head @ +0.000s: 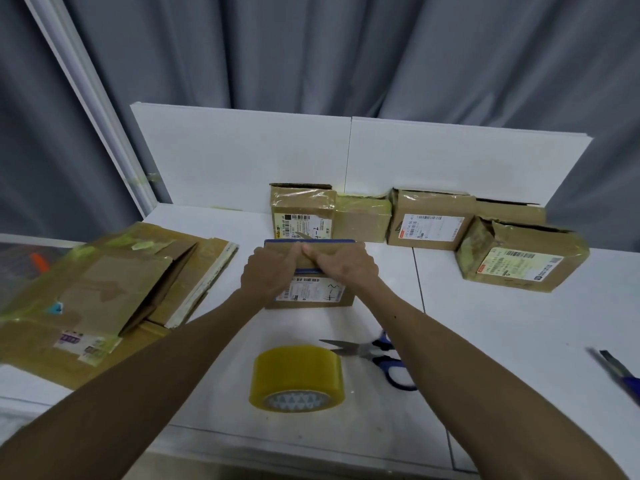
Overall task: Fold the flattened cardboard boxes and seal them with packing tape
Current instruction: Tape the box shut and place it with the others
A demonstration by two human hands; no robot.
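I see both hands on the top of the box (313, 296) at the middle of the table (485, 341). My left hand (273, 271) and right hand (343, 268) curl over its flaps, thumbs touching. The label facing me reads "4-3". Near me stands the tape (298, 375), with the scissors (377, 358) just beside it on the right. Flat boxes (104, 292) are stacked at the left. Folded boxes (429, 220) line the white board (242, 157) behind.
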